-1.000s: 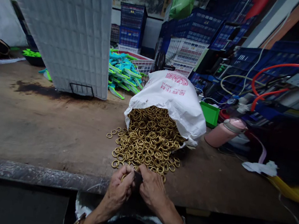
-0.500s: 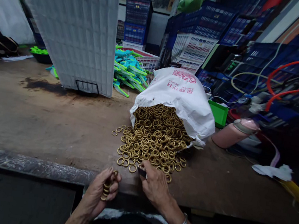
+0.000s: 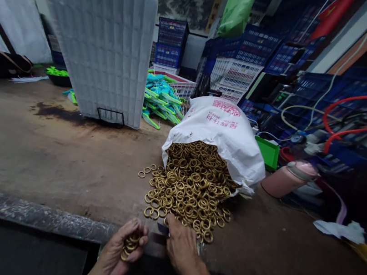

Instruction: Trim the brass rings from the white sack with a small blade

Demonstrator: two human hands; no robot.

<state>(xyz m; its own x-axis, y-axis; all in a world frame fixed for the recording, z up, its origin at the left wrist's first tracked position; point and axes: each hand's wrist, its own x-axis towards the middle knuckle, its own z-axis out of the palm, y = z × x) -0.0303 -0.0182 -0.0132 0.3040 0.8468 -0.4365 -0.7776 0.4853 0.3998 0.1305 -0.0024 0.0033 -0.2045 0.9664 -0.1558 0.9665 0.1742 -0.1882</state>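
My left hand (image 3: 122, 245) is closed around several brass-coloured rings (image 3: 131, 245), stacked loosely between its fingers and palm. My right hand (image 3: 182, 247) is at the near edge of a ring pile, with a dark flat-bladed tool (image 3: 163, 229) sticking out to the left from its fingers. Most of that tool is hidden by the hand, so its exact kind cannot be made out. The pile of brass-coloured rings (image 3: 189, 189) spills onto the table from the open mouth of a white woven sack (image 3: 221, 127) with red print.
A quilted white panel (image 3: 97, 46) stands on the wooden table (image 3: 45, 158) at left. Green and blue plastic pieces (image 3: 163, 100) lie behind the sack. A pink bottle (image 3: 287, 178) and a green tray (image 3: 267, 153) are at right. Crates (image 3: 236, 74) are stacked behind.
The view has tilted up, so the scene sits lower. My right hand has drawn slightly left and nearer, its tool pointing toward my left hand. The left hand still holds rings.
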